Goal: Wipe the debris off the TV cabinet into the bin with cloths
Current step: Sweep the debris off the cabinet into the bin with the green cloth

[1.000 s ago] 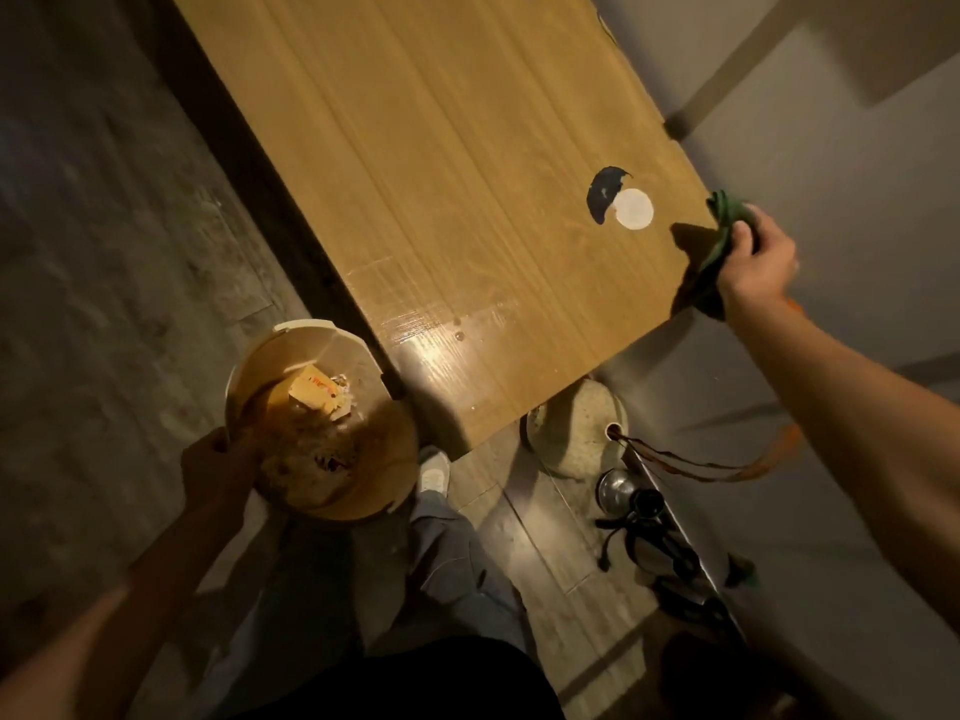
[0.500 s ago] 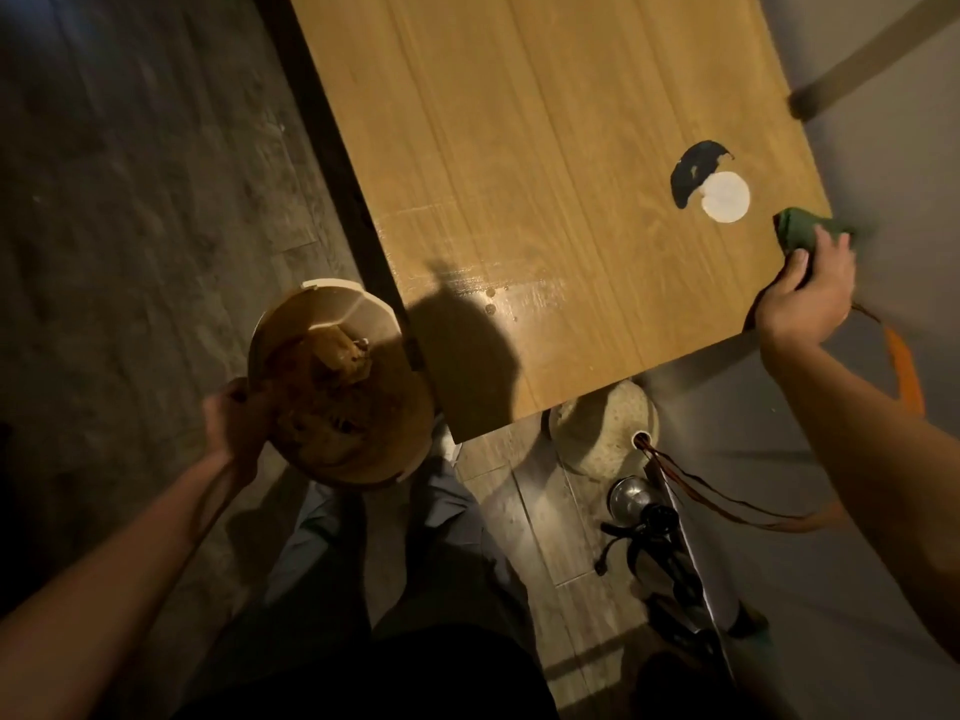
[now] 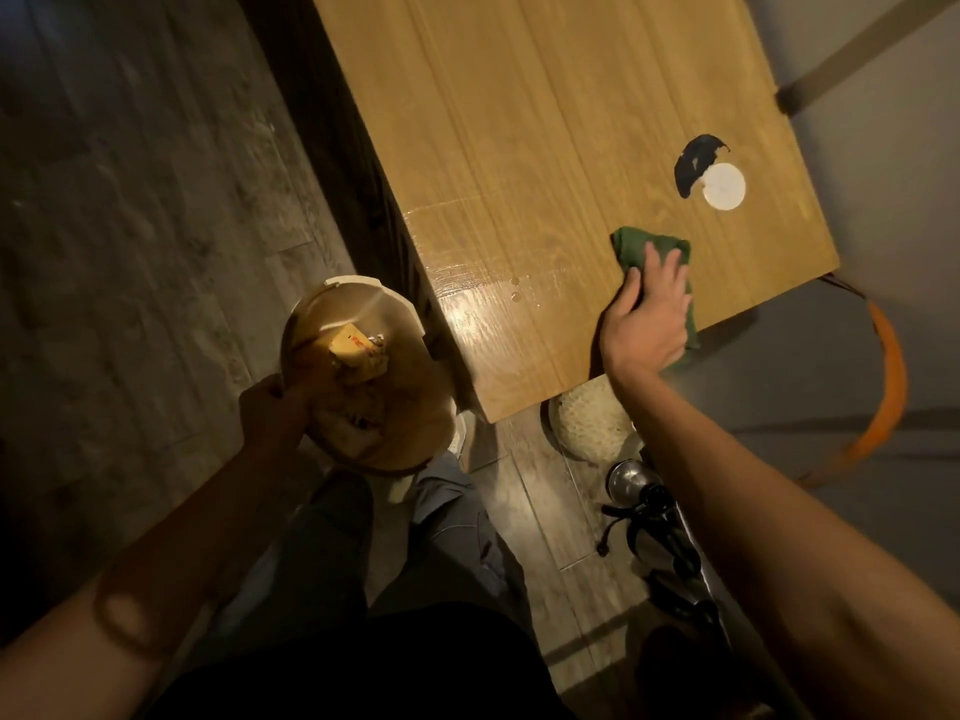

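The wooden TV cabinet top [image 3: 545,148] fills the upper middle. My right hand [image 3: 649,314] presses a green cloth [image 3: 641,246] flat onto the cabinet near its near right corner, fingers spread over it. A few tiny specks of debris [image 3: 517,291] lie to the left of the cloth near a glossy patch. My left hand [image 3: 272,413] grips the rim of a round bin [image 3: 322,309] held just off the cabinet's left edge; the bin holds a yellow packet and crumpled scraps.
A black cable hole [image 3: 693,163] with a white round cap [image 3: 723,187] sits in the cabinet beyond the cloth. Below the cabinet's near edge are a woven round object [image 3: 587,428], dark gear with a metal piece [image 3: 654,517] and an orange cable [image 3: 891,376]. My legs stand by the bin.
My right hand has carried the green cloth from the cabinet's right edge inward to the left and now lays it flat on the top. The bin stays in my left hand.
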Tool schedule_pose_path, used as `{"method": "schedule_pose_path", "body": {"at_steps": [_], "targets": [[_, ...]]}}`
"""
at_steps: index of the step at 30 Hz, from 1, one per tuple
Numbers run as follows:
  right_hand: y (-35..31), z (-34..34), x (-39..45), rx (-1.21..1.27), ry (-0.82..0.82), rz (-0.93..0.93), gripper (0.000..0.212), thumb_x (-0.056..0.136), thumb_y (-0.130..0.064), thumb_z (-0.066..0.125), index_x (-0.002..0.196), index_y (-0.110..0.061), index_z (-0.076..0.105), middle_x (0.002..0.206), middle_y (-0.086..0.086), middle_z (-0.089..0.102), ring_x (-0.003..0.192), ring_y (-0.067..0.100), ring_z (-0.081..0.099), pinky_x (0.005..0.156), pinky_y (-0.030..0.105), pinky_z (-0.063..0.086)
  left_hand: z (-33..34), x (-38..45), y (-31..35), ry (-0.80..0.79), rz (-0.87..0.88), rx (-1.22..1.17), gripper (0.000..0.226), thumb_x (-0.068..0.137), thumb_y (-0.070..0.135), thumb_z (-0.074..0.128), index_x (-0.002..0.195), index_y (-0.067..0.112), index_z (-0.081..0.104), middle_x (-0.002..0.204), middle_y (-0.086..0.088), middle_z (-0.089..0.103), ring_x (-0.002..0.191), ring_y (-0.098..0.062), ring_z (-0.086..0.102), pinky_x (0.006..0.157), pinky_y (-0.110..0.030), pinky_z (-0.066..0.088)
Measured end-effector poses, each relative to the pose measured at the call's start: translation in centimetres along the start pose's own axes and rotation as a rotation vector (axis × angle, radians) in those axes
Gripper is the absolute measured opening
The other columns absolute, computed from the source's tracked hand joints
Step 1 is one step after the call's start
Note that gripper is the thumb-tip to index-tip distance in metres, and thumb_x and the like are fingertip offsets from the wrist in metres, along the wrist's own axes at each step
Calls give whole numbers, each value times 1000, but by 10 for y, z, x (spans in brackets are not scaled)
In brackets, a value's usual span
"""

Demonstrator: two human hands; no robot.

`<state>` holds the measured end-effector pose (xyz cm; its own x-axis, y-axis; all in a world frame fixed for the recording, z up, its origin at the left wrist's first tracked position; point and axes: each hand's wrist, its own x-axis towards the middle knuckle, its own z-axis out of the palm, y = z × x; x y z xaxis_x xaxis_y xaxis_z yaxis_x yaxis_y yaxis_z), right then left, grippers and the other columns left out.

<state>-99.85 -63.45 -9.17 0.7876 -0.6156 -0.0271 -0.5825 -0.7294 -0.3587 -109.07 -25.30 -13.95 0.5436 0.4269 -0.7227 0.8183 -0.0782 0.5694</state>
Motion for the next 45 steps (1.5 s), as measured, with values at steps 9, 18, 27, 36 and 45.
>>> {"method": "schedule_pose_path", "body": {"at_steps": [9, 18, 27, 36, 45], "targets": [[-79, 34, -129, 122, -66, -125, 39, 109, -30, 46, 147, -32, 55, 163, 0, 40, 154, 23, 30, 126, 39, 18, -20, 0, 15, -89, 31, 125, 35, 55, 52, 65, 73, 22, 64, 74, -1, 65, 77, -26, 64, 69, -42, 55], [-113, 73, -293, 421, -640, -62, 32, 109, -24, 47, 137, -21, 62, 134, 4, 64, 134, 23, 53, 99, 25, 46, -41, -6, 25, -64, 78, 115, 11, 80, 14, 73, 87, 11, 65, 71, 2, 62, 66, -11, 58, 52, -24, 42], [-152, 73, -301, 606, -469, 36, 31, 109, -21, 49, 131, -26, 69, 132, -4, 71, 123, 14, 63, 102, 22, 46, -92, 6, -3, -55, 93, 187, 15, 81, 6, 74, 73, 6, 62, 66, -7, 61, 66, -21, 55, 56, -26, 41], [-166, 41, -255, 565, -325, -12, 32, 108, -19, 50, 135, -21, 68, 129, -8, 70, 112, -10, 54, 93, -6, 31, -123, 7, -9, 77, -108, -67, 15, 84, 19, 73, 93, 9, 65, 96, -14, 68, 91, -30, 65, 78, -38, 52], [-123, -20, -153, 449, 78, 244, 38, 110, -27, 44, 145, -25, 59, 138, 2, 67, 127, 24, 61, 99, 24, 42, -114, 9, 30, -18, 24, 56, 24, 90, 16, 64, 93, -7, 67, 83, -14, 61, 83, -33, 58, 71, -35, 45]]}}
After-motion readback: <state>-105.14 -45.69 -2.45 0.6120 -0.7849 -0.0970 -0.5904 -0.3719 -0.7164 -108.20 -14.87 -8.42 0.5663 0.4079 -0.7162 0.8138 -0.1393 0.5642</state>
